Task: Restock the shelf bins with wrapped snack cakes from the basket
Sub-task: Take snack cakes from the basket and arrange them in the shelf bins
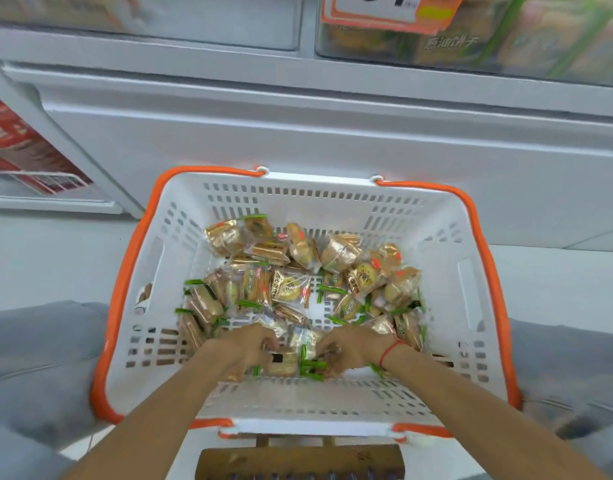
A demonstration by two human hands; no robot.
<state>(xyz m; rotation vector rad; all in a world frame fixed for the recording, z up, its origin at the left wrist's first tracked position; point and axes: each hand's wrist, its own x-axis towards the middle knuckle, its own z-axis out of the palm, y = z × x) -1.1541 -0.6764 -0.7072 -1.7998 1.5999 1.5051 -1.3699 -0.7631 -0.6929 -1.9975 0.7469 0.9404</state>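
Note:
A white basket (pixel 447 233) with orange handles stands on the floor in front of me, holding several wrapped snack cakes (pixel 291 285) in clear and green wrappers. Both my hands reach down into its near end. My left hand (pixel 253 344) curls its fingers round wrapped cakes at the basket's bottom. My right hand (pixel 353 348), with a red string on the wrist, grips cakes with green wrapper ends. A clear shelf bin (pixel 506 46) with the same kind of cakes sits at the upper right.
The white shelf base (pixel 332 133) runs behind the basket. Another clear bin (pixel 194 19) is at the upper left, an orange price tag (pixel 384 12) hangs above, red packages (pixel 17 150) lie at the left. My grey-clad knees flank the basket; a wooden stool (pixel 298 460) sits below.

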